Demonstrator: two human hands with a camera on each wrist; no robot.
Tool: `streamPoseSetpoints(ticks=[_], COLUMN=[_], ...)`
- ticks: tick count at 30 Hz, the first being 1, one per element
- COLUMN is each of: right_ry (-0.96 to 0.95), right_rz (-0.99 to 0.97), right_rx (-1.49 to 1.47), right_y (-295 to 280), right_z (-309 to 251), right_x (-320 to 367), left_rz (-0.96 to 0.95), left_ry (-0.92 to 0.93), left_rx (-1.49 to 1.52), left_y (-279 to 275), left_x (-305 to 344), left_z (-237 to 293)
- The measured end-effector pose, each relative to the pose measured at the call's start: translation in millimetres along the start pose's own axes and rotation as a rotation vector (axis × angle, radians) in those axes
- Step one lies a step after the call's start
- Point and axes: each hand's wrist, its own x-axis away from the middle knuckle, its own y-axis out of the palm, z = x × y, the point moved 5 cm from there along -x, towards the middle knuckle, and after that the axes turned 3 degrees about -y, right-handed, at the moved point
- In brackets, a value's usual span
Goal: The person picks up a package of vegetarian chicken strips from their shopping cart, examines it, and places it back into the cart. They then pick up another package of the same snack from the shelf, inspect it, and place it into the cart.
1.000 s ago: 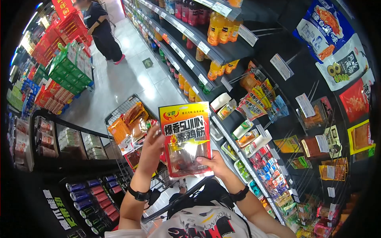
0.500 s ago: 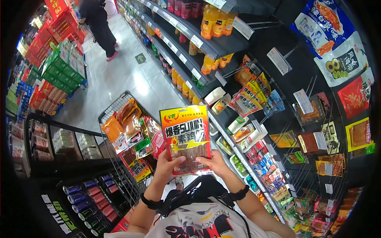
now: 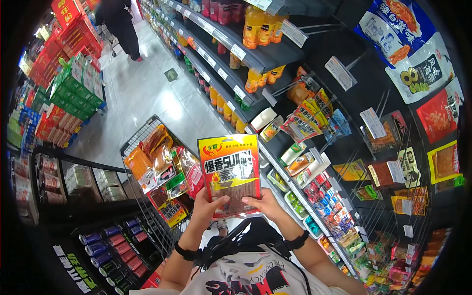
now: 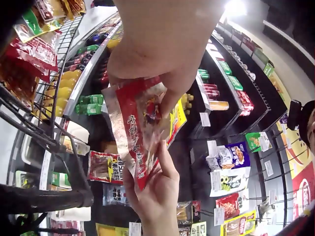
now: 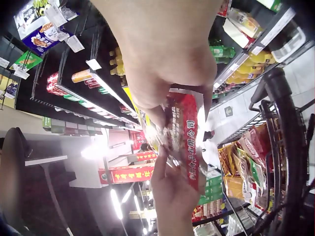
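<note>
A red and yellow snack packet point(image 3: 230, 172) with a clear window is held upright in front of the body in the head view. My left hand point(image 3: 205, 204) pinches its lower left edge, the thumb lying on the front. The lower right edge is pinched by my right hand point(image 3: 265, 202), thumb also on the front. Both wrist views show the packet's red bottom end, the packet point(image 4: 140, 130) in the left one and the packet point(image 5: 184, 132) in the right one, between the two hands.
A wire shopping cart point(image 3: 129, 147) with several snack packets stands ahead to the left. Shelves of bottles point(image 3: 260, 27) and hanging packets point(image 3: 307, 118) line the right. Drink cans point(image 3: 98, 248) stand at lower left. A person in dark clothes point(image 3: 120, 27) is farther up the aisle.
My left hand, earlier lifted beside the packet, has come down to grip its lower left edge. The packet sits slightly lower in view. The person in the aisle has moved farther away.
</note>
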Motion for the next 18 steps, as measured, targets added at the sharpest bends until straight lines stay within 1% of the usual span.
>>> streamPoseSetpoints(ticks=[4, 7, 10, 11, 12, 13, 14, 15, 18], right_ry=[0.003, 0.043, -0.019, -0.082, -0.143, -0.18, -0.206, -0.213, -0.218], right_rz=[0.011, 0.028, 0.044, 0.067, 0.096, 0.08, 0.091, 0.131, 0.251], right_rx=[-0.006, -0.026, -0.117, -0.111, -0.104, -0.053, -0.097, -0.143, -0.301], right_y=[-1.9, -5.9, -9.5, -13.7, -18.4, -22.8, -25.8, -34.7, -58.5], right_z=[3.3, 10.0, 12.1, 10.1, 7.5, -3.9, -16.4, -18.2, -21.0], right_x=[0.5, 1.1, -0.4, -3.2, -3.7, -2.8, -0.8, -0.4, -2.0], left_rz=[-0.009, -0.021, -0.047, -0.071, -0.029, -0.081, -0.13, -0.18, -0.296], left_ry=[-0.003, 0.0, 0.047, 0.07, 0.007, 0.032, 0.057, 0.039, 0.073], left_rx=[-0.002, -0.008, -0.052, -0.07, -0.129, -0.13, -0.13, -0.166, -0.208], left_y=[0.1, 2.8, 0.7, 7.4, 11.8, 17.8, 20.1, 20.4, 36.0], left_x=[-1.7, -0.9, 1.5, -0.4, 4.2, 2.1, 0.2, -2.7, -16.2], left_z=[-0.8, 2.6, 1.8, 7.0, 12.6, 14.1, 13.2, 7.9, 0.4])
